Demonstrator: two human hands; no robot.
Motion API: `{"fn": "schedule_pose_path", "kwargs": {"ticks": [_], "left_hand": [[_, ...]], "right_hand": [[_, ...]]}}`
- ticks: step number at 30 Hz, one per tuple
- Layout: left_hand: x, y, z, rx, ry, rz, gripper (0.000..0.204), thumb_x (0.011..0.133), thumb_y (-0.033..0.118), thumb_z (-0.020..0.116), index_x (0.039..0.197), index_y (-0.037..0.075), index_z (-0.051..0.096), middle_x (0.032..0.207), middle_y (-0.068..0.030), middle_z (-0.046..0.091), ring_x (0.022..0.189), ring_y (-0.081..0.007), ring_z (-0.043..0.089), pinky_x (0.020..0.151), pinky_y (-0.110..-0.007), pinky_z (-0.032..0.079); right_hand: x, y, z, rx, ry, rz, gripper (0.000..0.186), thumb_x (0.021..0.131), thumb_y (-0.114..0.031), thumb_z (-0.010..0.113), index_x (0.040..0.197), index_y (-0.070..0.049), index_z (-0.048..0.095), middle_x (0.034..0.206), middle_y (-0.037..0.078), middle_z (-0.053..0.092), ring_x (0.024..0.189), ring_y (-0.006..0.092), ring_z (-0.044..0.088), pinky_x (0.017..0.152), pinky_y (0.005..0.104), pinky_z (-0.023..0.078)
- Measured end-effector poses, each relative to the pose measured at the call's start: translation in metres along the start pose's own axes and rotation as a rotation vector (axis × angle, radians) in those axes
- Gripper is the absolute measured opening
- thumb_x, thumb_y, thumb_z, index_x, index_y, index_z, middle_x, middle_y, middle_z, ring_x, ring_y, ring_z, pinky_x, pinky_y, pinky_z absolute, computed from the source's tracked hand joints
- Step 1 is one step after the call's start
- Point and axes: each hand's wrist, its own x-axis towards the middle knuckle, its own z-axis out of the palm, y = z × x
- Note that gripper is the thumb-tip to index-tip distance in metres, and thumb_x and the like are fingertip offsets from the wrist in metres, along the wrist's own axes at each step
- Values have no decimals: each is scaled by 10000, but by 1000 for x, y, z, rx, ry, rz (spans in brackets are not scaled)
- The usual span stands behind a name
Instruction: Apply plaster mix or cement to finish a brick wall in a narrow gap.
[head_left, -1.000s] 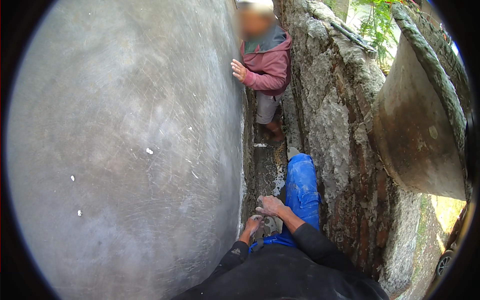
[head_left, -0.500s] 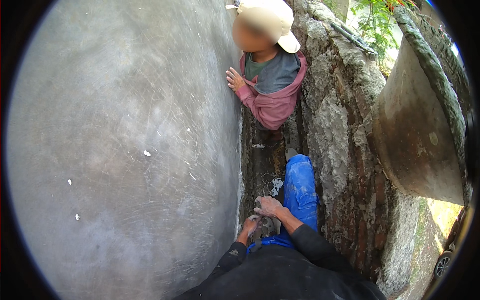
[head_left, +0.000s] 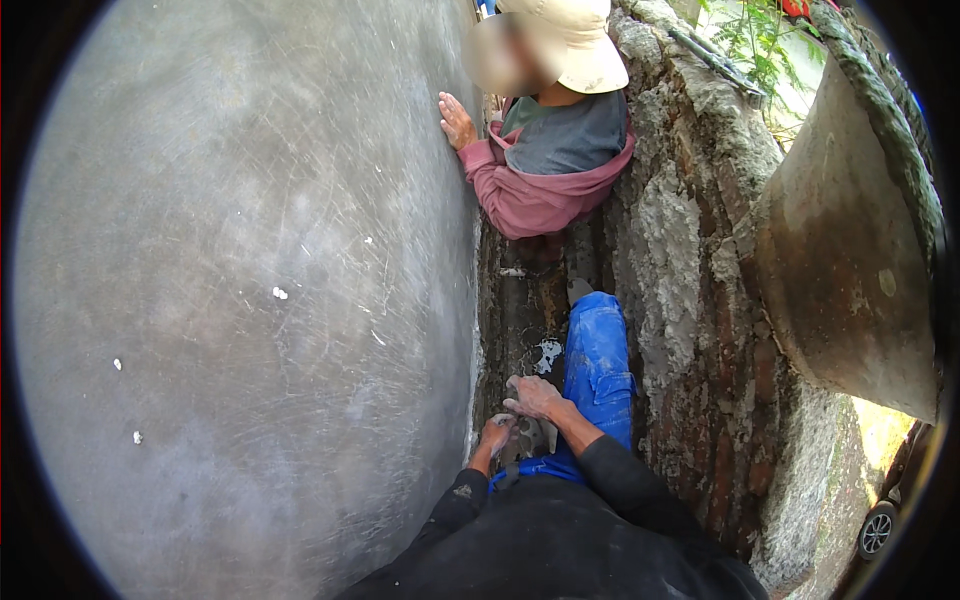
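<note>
My left hand (head_left: 497, 433) is low beside the grey wall, whitened with dust, its fingers bent inward. Just above and to its right is my right hand (head_left: 535, 397), also dusty, with its fingers curled over towards the left one. The two hands almost meet in front of my waist. Whatever they hold, if anything, is too small or hidden to make out. Under them lies the dark ground of a narrow gap. My blue trouser leg (head_left: 598, 345) stretches forward beside the right hand.
The smooth grey wall (head_left: 240, 400), with white specks, fills the left. Ahead, a co-worker in a cap and pink jacket (head_left: 540, 205) lays a hand (head_left: 457, 121) on it. A rough brick and mortar wall (head_left: 700, 350) bounds the gap's right; a curved concrete piece (head_left: 840, 260) juts beyond.
The co-worker's head has turned and their hand sits slightly higher on the grey wall. The view has shifted a little; my hands keep nearly the same pose, close together.
</note>
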Motion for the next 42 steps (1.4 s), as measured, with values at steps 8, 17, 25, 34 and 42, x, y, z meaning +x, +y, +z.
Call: {"fn": "schedule_pose_path", "kwargs": {"ticks": [8,17,25,34,42], "left_hand": [[7,-10,-1,31,-9,7,240,934,166,622,1137,37,630,963,-99,685,856,-203,704,641,-328,592],[10,-14,-2,106,-53,14,273,978,252,548,1189,84,593,996,-75,703,763,-187,705,578,-296,519],[8,-14,-1,92,-47,9,279,958,244,596,1169,63,623,954,-89,707,771,-210,706,620,-321,562],[8,-14,-1,82,-51,-1,267,949,214,608,1165,59,624,958,-97,707,756,-214,707,615,-322,563],[1,-11,0,53,-35,9,283,947,212,613,1183,55,616,946,-113,707,777,-209,704,646,-332,568]], "right_hand": [[-2,-2,-6,25,-37,14,542,868,-402,608,1233,-9,527,1129,261,639,1094,409,607,944,484,487],[2,3,3,13,-11,35,516,871,-405,626,1236,-48,547,1103,239,647,1066,410,610,909,490,493],[0,-2,-2,12,-39,55,524,873,-405,629,1247,-48,544,1113,241,644,1064,410,614,914,490,494],[1,0,2,18,-40,44,525,877,-406,624,1251,-48,543,1127,242,641,1070,410,613,917,490,494],[-1,-3,-1,40,-69,44,542,873,-391,624,1253,-17,528,1154,268,628,1107,414,601,946,486,489]]}}
